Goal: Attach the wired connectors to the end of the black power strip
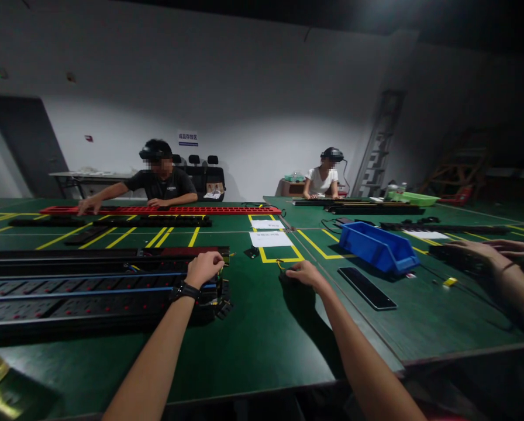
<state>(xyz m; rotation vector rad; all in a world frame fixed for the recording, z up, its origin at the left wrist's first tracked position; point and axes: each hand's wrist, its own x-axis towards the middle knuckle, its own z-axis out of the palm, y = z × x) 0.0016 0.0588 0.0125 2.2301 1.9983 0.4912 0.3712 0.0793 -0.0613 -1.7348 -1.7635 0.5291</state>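
My left hand [206, 268], with a black watch on the wrist, is over the right end of long black rails [90, 263]. Its fingers are curled; whatever they hold is hidden. Lower down, black strips [99, 307] with red dots and blue edge lines run leftward from that end, with loose black connectors [223, 307] at their tips. Near the table's middle, my right hand [306, 275] is low over the green top, fingers bent together. A short yellow wire [281, 265] shows at its fingertips, beside a small dark part I cannot make out.
A blue bin [378, 247] and a phone [366, 287] are to the right. Paper sheets [269, 239] and a small black part [252, 252] lie ahead. A co-worker's hands [481, 251] are at far right. Two people sit opposite, one behind a red rail [165, 210].
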